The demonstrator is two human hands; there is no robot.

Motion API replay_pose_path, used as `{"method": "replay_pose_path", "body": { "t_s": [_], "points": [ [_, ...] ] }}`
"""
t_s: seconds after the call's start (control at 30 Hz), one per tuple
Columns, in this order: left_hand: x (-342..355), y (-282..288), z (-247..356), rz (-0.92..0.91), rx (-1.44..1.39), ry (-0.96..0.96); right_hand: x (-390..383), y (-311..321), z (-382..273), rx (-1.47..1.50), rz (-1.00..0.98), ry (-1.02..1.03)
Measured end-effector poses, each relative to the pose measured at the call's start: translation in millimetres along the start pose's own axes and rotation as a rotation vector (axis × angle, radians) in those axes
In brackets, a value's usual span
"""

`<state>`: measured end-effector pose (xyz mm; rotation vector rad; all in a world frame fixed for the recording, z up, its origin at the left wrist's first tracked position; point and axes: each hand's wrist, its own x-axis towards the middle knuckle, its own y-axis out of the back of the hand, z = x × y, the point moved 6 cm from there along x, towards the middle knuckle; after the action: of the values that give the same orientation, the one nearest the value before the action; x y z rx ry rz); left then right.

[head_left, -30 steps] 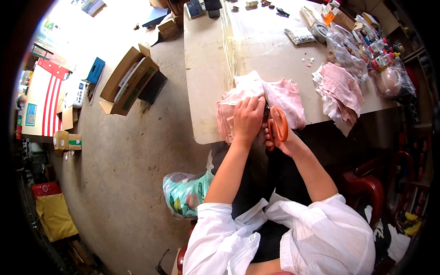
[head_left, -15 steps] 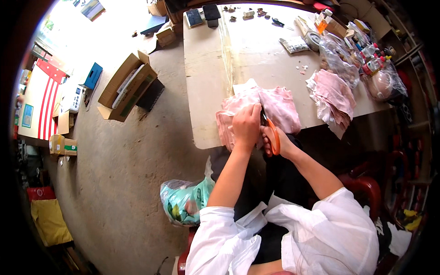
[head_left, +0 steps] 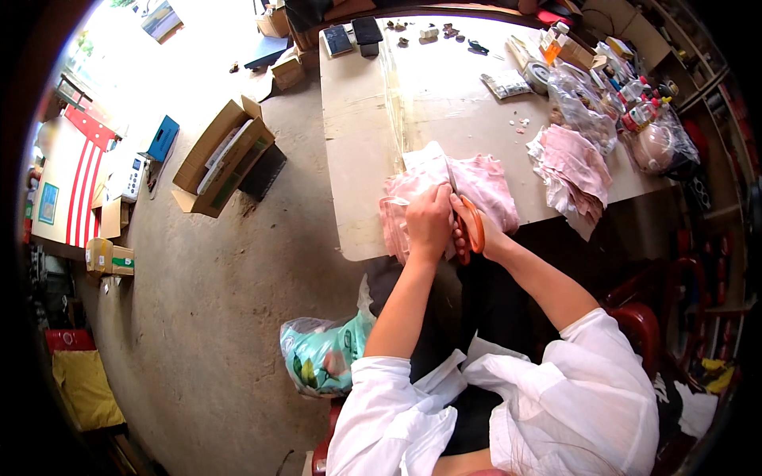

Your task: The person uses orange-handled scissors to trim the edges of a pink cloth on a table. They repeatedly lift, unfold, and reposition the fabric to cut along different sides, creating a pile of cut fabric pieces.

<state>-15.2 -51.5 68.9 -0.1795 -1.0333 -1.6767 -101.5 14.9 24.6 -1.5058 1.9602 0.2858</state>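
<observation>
A pile of pink and white cloth (head_left: 486, 184) lies at the near edge of the table, directly in front of me. My left hand (head_left: 429, 220) is closed on the cloth, with its fingers bunched near the scissor blades. Orange-handled scissors (head_left: 475, 226) are gripped in my right hand (head_left: 486, 236), their blades pointing away from me into the cloth between the two halves of the pile. The lower part of the cloth under my left hand is hidden. To the right, a second stack of pink and white cloth (head_left: 573, 170) hangs partly over the table edge.
Clear plastic bags (head_left: 583, 103), bottles and a tape roll (head_left: 536, 78) crowd the table's right side. Two dark flat devices (head_left: 367, 32) lie at its far left corner. A green plastic bag (head_left: 325, 357) stands by my left leg; an open cardboard box (head_left: 218, 159) is on the floor.
The scissors have pushed slightly farther into the cloth, and their handles have turned a little more upright. My left hand keeps its hold on the cloth.
</observation>
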Motion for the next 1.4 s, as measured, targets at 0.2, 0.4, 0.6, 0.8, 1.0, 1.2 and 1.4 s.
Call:
{"method": "replay_pose_path", "body": {
  "t_s": [0.2,0.4,0.6,0.8,1.0,1.2,1.4],
  "points": [
    [-5,-3,-1,0.009,0.024,0.028,-5,7,11,-0.07,0.065,0.087],
    [-6,2,-11,0.063,0.083,0.025,-21,-11,6,-0.087,0.072,0.033],
    [-8,7,-11,0.022,0.101,-0.033,-8,-15,-12,-0.015,0.01,-0.087],
    [-2,5,1,-0.004,0.149,-0.105,6,-4,8,0.002,0.008,0.017],
    [8,24,-10,-0.014,0.555,-0.077,-9,-9,16,0.117,-0.068,-0.065],
    [-1,46,-8,-0.267,0.751,-0.062,-23,-27,47,0.225,-0.149,-0.167],
    [-33,36,-39,-0.842,0.609,0.472,-40,-17,62,0.085,-0.219,-0.277]
  ]
}}
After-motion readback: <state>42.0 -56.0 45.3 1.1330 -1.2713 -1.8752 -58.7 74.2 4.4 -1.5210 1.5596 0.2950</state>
